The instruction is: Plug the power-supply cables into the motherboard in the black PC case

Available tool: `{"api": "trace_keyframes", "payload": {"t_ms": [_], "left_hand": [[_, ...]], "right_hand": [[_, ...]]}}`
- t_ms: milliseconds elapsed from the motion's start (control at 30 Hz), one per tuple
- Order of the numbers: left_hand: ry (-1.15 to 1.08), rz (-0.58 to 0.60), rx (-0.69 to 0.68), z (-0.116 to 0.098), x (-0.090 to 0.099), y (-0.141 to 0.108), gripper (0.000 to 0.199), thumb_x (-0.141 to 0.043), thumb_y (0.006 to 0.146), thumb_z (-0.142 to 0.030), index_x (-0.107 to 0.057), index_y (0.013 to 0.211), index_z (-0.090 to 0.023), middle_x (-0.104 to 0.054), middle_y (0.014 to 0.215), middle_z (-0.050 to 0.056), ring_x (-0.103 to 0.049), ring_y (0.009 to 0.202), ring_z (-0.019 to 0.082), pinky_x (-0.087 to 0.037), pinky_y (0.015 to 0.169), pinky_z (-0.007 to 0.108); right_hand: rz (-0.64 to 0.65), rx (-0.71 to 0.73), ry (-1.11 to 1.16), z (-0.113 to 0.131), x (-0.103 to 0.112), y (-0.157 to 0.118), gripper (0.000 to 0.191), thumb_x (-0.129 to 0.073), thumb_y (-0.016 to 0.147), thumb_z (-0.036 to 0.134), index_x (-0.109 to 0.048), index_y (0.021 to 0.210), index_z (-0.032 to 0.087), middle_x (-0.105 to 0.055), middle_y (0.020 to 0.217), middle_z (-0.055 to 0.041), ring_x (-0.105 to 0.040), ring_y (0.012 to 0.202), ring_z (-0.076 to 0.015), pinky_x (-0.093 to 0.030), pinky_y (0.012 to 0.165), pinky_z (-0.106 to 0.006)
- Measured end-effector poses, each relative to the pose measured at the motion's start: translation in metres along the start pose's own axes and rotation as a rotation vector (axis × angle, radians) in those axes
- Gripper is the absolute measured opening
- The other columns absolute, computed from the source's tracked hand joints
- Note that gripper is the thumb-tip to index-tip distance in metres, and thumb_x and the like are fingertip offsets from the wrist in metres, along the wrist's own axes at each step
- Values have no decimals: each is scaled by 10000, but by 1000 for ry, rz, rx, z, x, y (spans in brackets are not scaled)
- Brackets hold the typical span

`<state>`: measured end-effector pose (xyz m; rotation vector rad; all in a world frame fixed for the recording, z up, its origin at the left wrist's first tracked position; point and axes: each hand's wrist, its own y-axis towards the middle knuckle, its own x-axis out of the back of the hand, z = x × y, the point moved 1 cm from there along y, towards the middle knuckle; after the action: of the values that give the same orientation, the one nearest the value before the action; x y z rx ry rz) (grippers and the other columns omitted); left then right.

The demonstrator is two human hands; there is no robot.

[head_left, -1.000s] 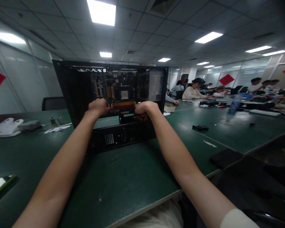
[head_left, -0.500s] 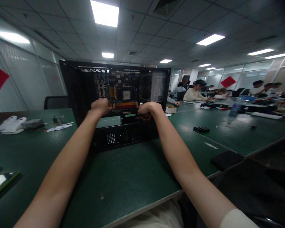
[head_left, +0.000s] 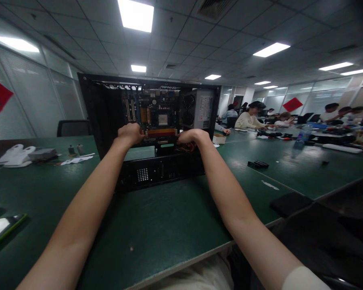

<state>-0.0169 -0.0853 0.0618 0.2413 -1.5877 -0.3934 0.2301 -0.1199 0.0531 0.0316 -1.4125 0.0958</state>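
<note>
A black computer case [head_left: 175, 164] stands on the table in front of me with its open side facing me. Inside it are a motherboard [head_left: 162, 119] and, at the right, a power supply [head_left: 204, 106]. My left hand [head_left: 130, 133] is closed at the left end of the orange and red memory slots [head_left: 161, 132]. At their right end is my right hand [head_left: 190, 137], fingers curled and bent inward, just above a bundle of power cables [head_left: 186, 148]. The fingertips of both hands are largely hidden, so what they pinch cannot be made out.
On the green table [head_left: 169, 225], a grey box [head_left: 42, 154] and white plastic bags [head_left: 16, 155] lie at the left. Black parts [head_left: 258, 164] and a water bottle [head_left: 304, 135] are at the right. Other people, one a person in a cream top [head_left: 245, 120], sit farther back.
The whole view has shifted slightly, with the case a little farther right in it. Both hands stay at the ends of the memory slots, with hardly any movement.
</note>
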Motion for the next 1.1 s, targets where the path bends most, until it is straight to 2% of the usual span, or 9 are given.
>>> {"api": "trace_keyframes", "payload": {"t_ms": [167,267,333,433,533,633,767,900,1100], "left_hand": [[8,7,1,-2,1,-2,586,-666,876,-689,-801,1208,-225,-754,1244,191,-704,1155,389,-576,951,436],[18,20,-3,-5,7,-5,569,-689,872,-661,-807,1195,-208,-747,1258,199,-703,1154,386,-569,948,428],[12,52,-35,-7,15,-8,534,-694,876,-632,-810,1185,-213,-764,1222,180,-714,1127,357,-564,924,392],[-73,180,-237,-13,29,-17,474,-657,901,-567,-795,1213,-238,-800,1118,107,-734,1035,282,-551,867,322],[-162,274,-491,-22,41,-29,517,-693,852,-531,-759,1292,-267,-802,1146,53,-728,1036,251,-539,874,290],[-164,236,-579,-33,47,-41,591,-756,799,-501,-725,1340,-265,-787,1194,52,-724,1059,259,-533,888,293],[-162,131,-655,-43,49,-47,644,-768,809,-456,-663,1396,-214,-759,1250,88,-716,1071,272,-526,873,311],[-192,95,-721,-44,51,-49,624,-733,856,-471,-632,1412,-208,-758,1237,95,-710,1042,260,-514,844,314],[-254,-10,-787,-45,59,-55,546,-738,877,-466,-657,1339,-185,-762,1122,83,-702,945,225,-498,792,305]], "right_hand": [[55,-26,55,-2,-1,2,388,-586,1019,348,-689,1355,186,-751,1277,-122,-752,966,-235,-580,773,-320],[53,10,34,-1,1,2,345,-591,1018,360,-724,1273,171,-773,1183,-128,-746,876,-233,-575,730,-328],[47,85,28,2,3,0,316,-614,1009,341,-729,1259,185,-786,1110,-109,-734,810,-210,-565,717,-311],[27,240,42,11,9,-7,291,-631,1003,296,-728,1260,201,-790,1027,-76,-708,745,-173,-536,678,-271],[-4,363,84,21,18,-20,292,-645,1000,273,-722,1275,210,-783,957,-48,-686,703,-152,-510,630,-239],[-54,459,108,30,27,-36,333,-722,961,283,-729,1289,225,-783,989,-32,-687,740,-144,-516,659,-217],[-94,543,131,35,36,-55,328,-727,961,304,-748,1269,190,-783,1069,-45,-677,815,-144,-512,696,-203],[-138,537,165,31,45,-73,365,-676,978,247,-726,1330,164,-779,1097,-63,-665,875,-158,-514,721,-212],[-204,547,200,22,54,-94,379,-651,994,243,-710,1364,194,-768,1134,-63,-670,903,-167,-538,730,-216]]}}
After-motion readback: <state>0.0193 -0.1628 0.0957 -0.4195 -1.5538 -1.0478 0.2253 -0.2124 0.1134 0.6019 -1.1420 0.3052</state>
